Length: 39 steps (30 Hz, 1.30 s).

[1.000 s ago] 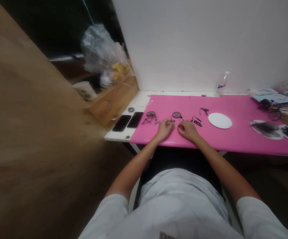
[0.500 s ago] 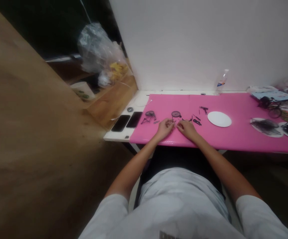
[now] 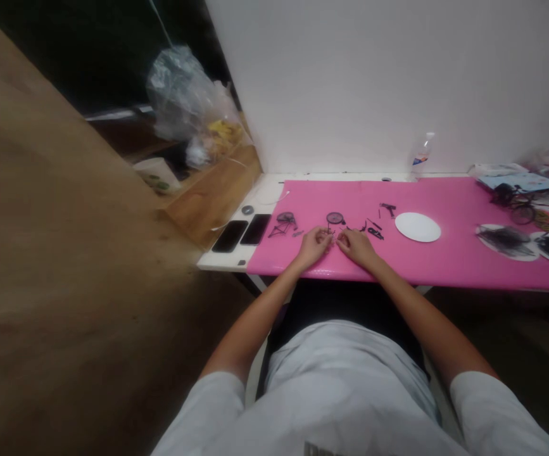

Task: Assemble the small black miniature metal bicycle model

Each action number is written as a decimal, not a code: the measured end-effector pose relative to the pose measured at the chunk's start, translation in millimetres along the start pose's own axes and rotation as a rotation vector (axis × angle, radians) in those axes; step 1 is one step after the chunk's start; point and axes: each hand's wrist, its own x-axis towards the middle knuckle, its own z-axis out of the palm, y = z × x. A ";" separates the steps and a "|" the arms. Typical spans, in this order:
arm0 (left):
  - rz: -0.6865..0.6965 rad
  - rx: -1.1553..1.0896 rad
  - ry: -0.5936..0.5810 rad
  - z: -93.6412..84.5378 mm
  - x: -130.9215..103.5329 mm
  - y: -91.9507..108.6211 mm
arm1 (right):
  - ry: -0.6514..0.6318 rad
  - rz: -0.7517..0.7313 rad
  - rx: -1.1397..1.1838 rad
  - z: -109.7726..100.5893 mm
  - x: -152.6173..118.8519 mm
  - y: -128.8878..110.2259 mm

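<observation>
My left hand and my right hand are close together over the pink table cover, fingertips pinched and almost meeting. Small dark thin parts show at the left fingertips; their kind is too small to tell. What the right fingers pinch is hidden. Just beyond the hands lies a small black spoked wheel. To the left sits a black model bicycle frame with a wheel by it. Right of my hands are several small black plastic pieces and a T-shaped black part.
A white plate lies right of the parts. Farther right are plates of black parts and a small black bicycle. Two dark phones rest at the left table end. A plastic bottle stands by the wall.
</observation>
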 end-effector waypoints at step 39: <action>-0.038 -0.058 -0.156 -0.4 2.2 0.4 | 0.243 -0.176 0.306 26.5 8.6 26.1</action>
